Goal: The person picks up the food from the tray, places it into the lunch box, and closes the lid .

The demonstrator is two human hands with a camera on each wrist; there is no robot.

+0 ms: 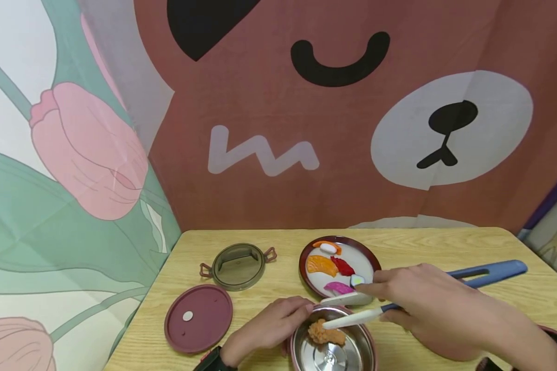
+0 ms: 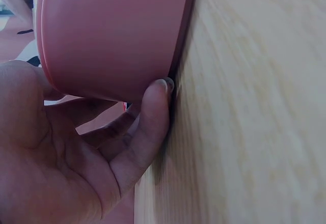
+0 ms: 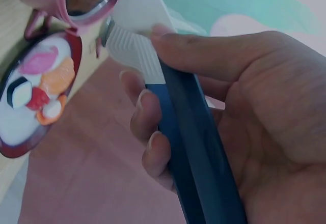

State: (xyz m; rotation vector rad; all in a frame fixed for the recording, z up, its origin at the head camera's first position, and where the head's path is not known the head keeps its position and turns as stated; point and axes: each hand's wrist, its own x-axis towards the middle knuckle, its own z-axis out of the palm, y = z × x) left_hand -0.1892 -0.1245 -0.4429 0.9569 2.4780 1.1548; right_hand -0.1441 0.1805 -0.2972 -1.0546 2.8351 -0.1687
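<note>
A pink pot (image 2: 112, 35) with a shiny metal inside stands at the table's front. A toy piece of fried chicken (image 1: 326, 332) lies in it. My left hand (image 1: 278, 322) holds the pot's outer wall, a fingertip low by its base in the left wrist view. My right hand (image 1: 427, 304) grips tongs (image 1: 496, 270) with blue handles and white tips. The tips are spread: one reaches over the chicken, the other lies past the pot's far rim. Beyond the pot, a dark-rimmed plate (image 1: 364, 263) bears several toy sushi pieces, and the right fingers overlap its edge.
At left lie a maroon round lid (image 1: 206, 319) with a white button and, farther back, a see-through lid (image 1: 239, 275) with two side clips. Another round container's rim (image 1: 550, 332) shows at the right edge. A printed cloth (image 1: 260, 201) hangs behind the table.
</note>
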